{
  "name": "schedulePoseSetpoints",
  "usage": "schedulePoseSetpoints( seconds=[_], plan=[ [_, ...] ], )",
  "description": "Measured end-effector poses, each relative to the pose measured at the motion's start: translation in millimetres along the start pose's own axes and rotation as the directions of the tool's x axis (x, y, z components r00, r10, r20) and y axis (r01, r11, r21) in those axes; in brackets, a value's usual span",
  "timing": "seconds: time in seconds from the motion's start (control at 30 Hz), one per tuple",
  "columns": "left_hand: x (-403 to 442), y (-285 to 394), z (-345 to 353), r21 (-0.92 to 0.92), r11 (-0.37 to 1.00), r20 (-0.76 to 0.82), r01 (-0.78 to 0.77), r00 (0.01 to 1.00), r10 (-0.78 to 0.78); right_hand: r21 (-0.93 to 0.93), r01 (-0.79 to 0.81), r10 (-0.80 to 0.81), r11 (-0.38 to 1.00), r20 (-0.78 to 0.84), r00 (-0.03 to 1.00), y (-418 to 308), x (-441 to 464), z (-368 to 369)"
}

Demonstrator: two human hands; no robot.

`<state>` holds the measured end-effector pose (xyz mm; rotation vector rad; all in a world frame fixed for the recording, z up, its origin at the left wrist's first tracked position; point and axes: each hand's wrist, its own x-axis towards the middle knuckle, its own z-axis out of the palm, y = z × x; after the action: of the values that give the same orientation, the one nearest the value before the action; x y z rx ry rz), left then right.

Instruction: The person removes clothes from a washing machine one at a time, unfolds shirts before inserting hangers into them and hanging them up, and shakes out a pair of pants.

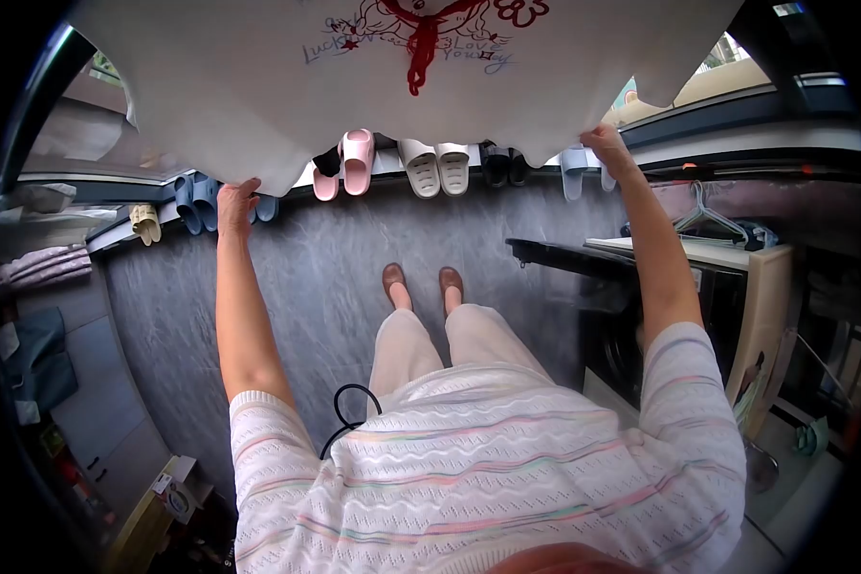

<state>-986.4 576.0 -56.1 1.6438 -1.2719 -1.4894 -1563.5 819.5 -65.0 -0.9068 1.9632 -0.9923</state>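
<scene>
A white printed T-shirt (430, 110) is spread wide across the top of the view, with red and blue drawings and lettering on it. Its upper part runs out of the picture. At its lower left edge my left hand (236, 205) is closed on the fabric, thumb toward the middle. Over on the other side, my right hand (606, 151) pinches the lower right edge. Both arms are stretched forward, and the cloth hangs in a shallow sag between the hands.
Pink slippers (357, 163), white slippers (436, 168) and blue slippers (197, 203) line a ledge beyond the grey floor (306, 277). To the right stands a front-loading machine with its dark door (569, 260) swung out. Hangers (703, 218) lie on top.
</scene>
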Motion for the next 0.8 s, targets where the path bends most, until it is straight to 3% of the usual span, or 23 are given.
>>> schedulePoseSetpoints(
  seconds=[0.03,0.1,0.27,0.43,0.47,0.57,0.63,0.7,0.77,0.8],
  plan=[
    [7.7,-9.6,-8.8,-0.110,0.994,-0.020,0.017,1.000,-0.019,0.023,-0.070,0.071,0.997,-0.018,0.997,-9.0,-6.5,0.2],
    [13.4,-20.7,-16.8,-0.081,0.997,-0.023,0.009,1.000,-0.011,0.074,-0.202,0.206,0.977,-0.040,0.978,-30.6,-22.5,-1.0],
    [8.7,-27.5,-17.6,0.018,1.000,-0.056,-0.022,0.998,0.023,0.121,-0.164,0.175,0.979,-0.085,0.981,-21.7,-25.7,1.1],
    [7.0,-32.5,-15.3,0.046,0.999,-0.120,-0.009,0.993,0.014,0.042,-0.162,0.164,0.986,-0.065,0.984,-15.7,-23.7,-4.4],
    [6.5,-36.5,-15.3,0.027,0.996,-0.126,-0.090,0.988,0.092,0.060,-0.156,0.161,0.986,-0.081,0.984,-12.2,-22.6,-4.9],
    [-3.7,-35.0,-9.0,0.130,0.991,-0.347,-0.033,0.935,0.076,0.088,-0.131,0.136,0.988,-0.064,0.989,-30.7,-34.4,0.2],
    [-12.1,-29.5,1.0,0.302,0.948,-0.340,-0.099,0.918,0.204,0.030,-0.076,0.076,0.997,0.022,0.997,-43.8,-47.2,4.8],
    [-25.3,-5.0,23.1,0.411,0.901,-0.227,-0.142,0.941,0.252,-0.005,-0.096,0.096,0.995,0.172,0.980,-58.9,-67.2,11.7],
    [-32.9,35.6,51.9,0.507,0.784,-0.120,-0.357,0.872,0.475,-0.088,-0.059,0.082,0.994,0.284,0.955,-45.4,-81.6,18.2],
    [-49.9,69.5,72.6,0.524,0.710,-0.106,-0.470,0.792,0.602,-0.138,-0.036,0.084,0.990,0.359,0.930,-44.7,-92.4,19.7]
  ],
)
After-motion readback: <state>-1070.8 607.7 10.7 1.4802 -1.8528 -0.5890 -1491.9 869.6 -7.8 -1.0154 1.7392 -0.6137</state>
